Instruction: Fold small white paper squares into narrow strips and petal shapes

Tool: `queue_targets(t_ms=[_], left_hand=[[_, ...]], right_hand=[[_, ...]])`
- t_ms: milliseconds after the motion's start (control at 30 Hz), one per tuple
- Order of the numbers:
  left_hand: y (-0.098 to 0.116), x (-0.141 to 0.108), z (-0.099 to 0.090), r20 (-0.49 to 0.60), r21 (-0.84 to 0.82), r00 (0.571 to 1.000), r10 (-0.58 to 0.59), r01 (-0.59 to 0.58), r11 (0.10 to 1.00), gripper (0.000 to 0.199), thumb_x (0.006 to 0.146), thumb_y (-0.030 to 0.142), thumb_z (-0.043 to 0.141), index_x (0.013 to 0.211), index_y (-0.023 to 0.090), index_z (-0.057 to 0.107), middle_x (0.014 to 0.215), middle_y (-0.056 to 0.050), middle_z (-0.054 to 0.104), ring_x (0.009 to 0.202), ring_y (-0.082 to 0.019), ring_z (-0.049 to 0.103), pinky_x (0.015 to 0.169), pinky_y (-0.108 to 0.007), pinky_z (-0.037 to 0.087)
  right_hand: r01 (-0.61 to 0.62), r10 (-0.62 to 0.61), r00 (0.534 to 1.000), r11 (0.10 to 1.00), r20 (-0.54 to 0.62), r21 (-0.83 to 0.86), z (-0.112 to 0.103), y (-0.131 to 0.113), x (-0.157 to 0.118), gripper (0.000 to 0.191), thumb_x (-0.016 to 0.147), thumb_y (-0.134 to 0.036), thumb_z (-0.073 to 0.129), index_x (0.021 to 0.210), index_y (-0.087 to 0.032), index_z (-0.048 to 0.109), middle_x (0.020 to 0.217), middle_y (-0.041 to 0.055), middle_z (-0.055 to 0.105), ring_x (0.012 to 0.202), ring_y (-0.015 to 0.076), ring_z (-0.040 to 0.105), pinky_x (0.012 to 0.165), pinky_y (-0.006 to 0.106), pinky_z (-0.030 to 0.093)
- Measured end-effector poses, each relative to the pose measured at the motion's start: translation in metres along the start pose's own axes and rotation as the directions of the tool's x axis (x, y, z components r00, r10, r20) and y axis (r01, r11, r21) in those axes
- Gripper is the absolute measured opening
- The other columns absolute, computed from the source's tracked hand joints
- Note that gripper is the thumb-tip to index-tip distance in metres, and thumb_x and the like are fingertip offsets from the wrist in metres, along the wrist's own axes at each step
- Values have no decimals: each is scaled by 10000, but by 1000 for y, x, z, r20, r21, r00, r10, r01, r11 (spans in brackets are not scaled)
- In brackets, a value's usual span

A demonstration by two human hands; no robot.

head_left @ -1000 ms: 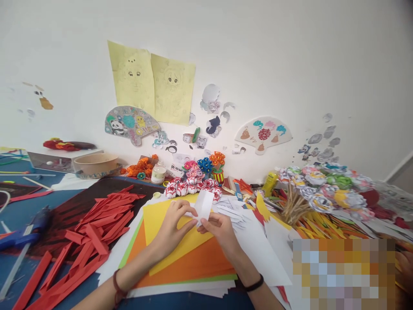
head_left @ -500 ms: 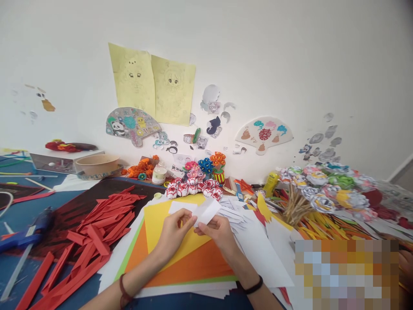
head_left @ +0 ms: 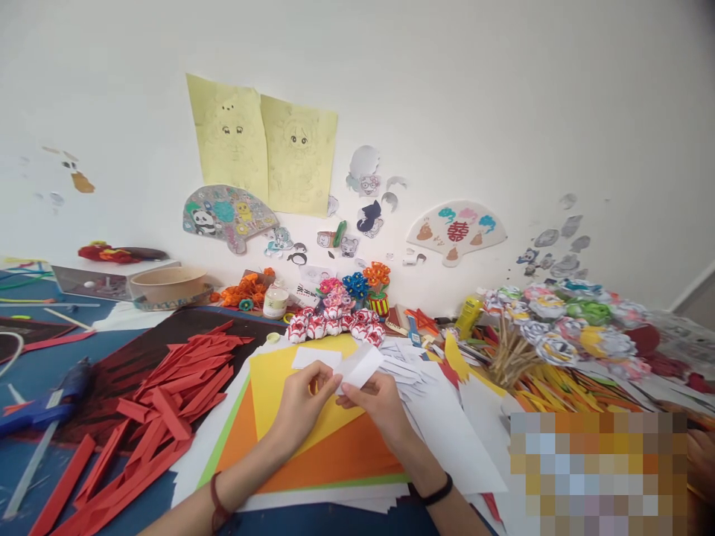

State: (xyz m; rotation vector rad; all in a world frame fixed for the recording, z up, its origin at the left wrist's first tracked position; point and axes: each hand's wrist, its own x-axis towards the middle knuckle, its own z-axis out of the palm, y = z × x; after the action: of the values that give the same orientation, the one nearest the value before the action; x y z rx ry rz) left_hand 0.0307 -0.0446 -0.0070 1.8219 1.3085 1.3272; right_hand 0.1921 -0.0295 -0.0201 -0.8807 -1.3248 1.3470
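Between my two hands is a small piece of white paper (head_left: 362,363), held above the stack of sheets. My left hand (head_left: 304,394) pinches its left end between thumb and fingers. At its lower right edge my right hand (head_left: 377,402) grips it, thumb on top. Another white paper piece (head_left: 316,358) lies just behind my left hand on a yellow sheet (head_left: 273,380). Below that spreads an orange sheet (head_left: 335,461) on top of green and white paper.
Folded red paper strips (head_left: 161,402) and a blue glue gun (head_left: 61,394) lie left. Red-and-white paper flowers (head_left: 332,325) stand behind the stack. White slips (head_left: 410,376), a bunch of paper flowers (head_left: 558,327) and yellow-orange strips (head_left: 564,391) are on the right.
Both hands stay nearly still, keeping hold of the white paper. Only a very slight shift of the view shows.
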Motion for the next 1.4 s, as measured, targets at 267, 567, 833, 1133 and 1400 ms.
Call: queue_targets(t_ms=[267, 567, 833, 1133, 1400], left_hand=[[5, 4, -7, 120, -24, 993, 18, -15, 1000, 357, 907, 428, 488, 736, 159, 650, 717, -15, 652, 670, -152, 540, 652, -246, 394], [2, 6, -12, 220, -17, 975, 12, -9, 1000, 424, 929, 467, 427, 685, 167, 601, 658, -9, 610, 625, -145, 528, 615, -240, 383], [5, 2, -9, 217, -15, 972, 90, -89, 996, 386, 937, 427, 440, 685, 163, 565, 653, 1, 587, 630, -135, 521, 633, -234, 378], [7, -4, -6, 297, -94, 951, 87, -62, 994, 365, 928, 432, 463, 712, 167, 589, 679, -12, 620, 661, -142, 564, 642, -221, 404], [5, 4, -12, 272, -18, 961, 55, -52, 998, 390, 943, 427, 423, 722, 163, 606, 692, -12, 622, 646, -142, 534, 629, -233, 382]], right_hand=[[47, -47, 999, 999, -15, -28, -2, 0, 1, 319, 678, -405, 787, 808, -117, 744, 682, 76, 722, 596, 185, 673, 606, 295, 536], [45, -45, 999, 998, 0, -32, -1, -8, -3, 237, 699, -353, 747, 761, -125, 737, 658, 55, 692, 556, 138, 587, 564, 257, 463], [38, -38, 999, 999, -10, -30, -1, -10, -4, 232, 693, -353, 744, 729, -125, 730, 593, 38, 657, 535, 129, 553, 550, 251, 432], [51, -53, 998, 998, -45, -30, -1, -14, -4, 217, 685, -346, 753, 662, -136, 705, 556, 20, 629, 526, 131, 552, 542, 251, 422], [24, -24, 1000, 1000, 1, -18, -3, -11, -2, 248, 681, -360, 766, 732, -121, 729, 608, 41, 671, 520, 129, 570, 534, 251, 448]])
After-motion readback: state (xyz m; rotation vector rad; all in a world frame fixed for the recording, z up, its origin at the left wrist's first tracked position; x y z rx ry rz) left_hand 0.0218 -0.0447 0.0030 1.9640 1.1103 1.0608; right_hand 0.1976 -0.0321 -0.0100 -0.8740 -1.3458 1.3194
